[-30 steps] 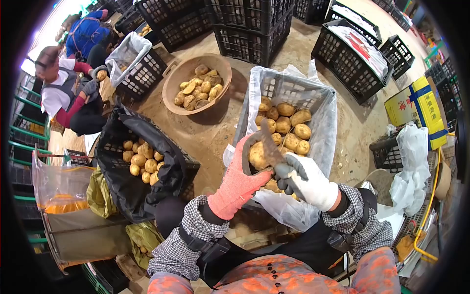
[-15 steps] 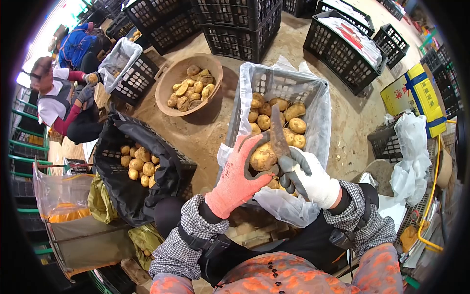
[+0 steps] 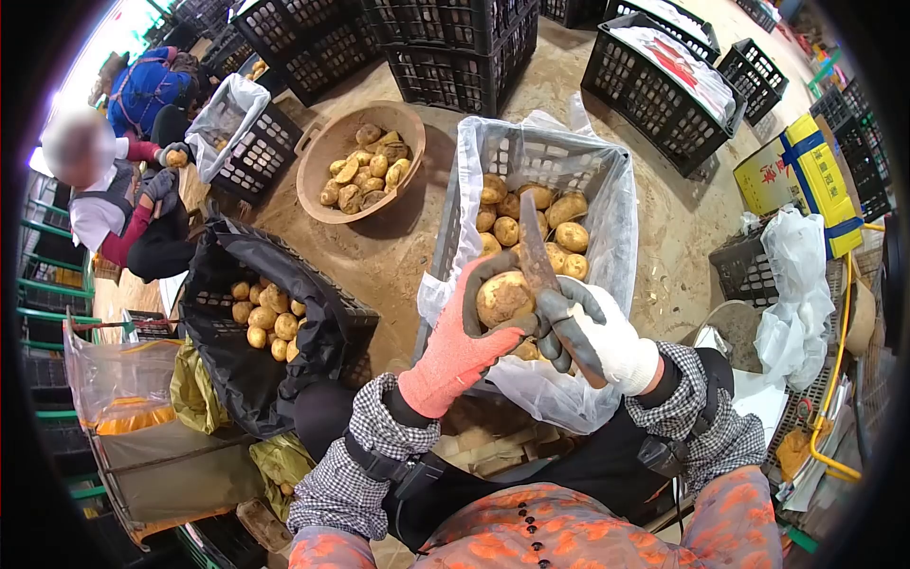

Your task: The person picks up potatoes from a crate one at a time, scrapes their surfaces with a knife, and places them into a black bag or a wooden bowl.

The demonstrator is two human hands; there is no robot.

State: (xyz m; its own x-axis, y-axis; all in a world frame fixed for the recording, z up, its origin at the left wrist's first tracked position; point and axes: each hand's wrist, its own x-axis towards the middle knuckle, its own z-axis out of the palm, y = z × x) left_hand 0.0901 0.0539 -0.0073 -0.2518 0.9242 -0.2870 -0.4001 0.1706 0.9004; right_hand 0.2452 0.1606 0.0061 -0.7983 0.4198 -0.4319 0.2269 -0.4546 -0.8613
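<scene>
My left hand point(image 3: 466, 334), in a coral glove with dark fingers, is wrapped round a potato point(image 3: 504, 301). A knife point(image 3: 536, 247) with a stained blade is in my right hand point(image 3: 599, 338), which wears a white and grey glove. Its blade points up and away, just right of the held potato; the handle end shows below my fingers. Both hands are over the near end of a crate lined with clear plastic point(image 3: 621, 199). Several potatoes point(image 3: 572, 236) lie inside it, beyond my hands.
A brown basin point(image 3: 313, 180) of potatoes stands beyond left. Nearer left is a black-lined crate point(image 3: 327, 351) with potatoes. Stacked black crates point(image 3: 464, 71) are ahead, a covered crate point(image 3: 654, 104) ahead right, a yellow box point(image 3: 815, 185) right. A co-worker point(image 3: 109, 199) sits at far left holding a potato.
The potato has turned slightly in my left hand. The knife has tilted, with its tip further left and its handle end now showing below my right hand.
</scene>
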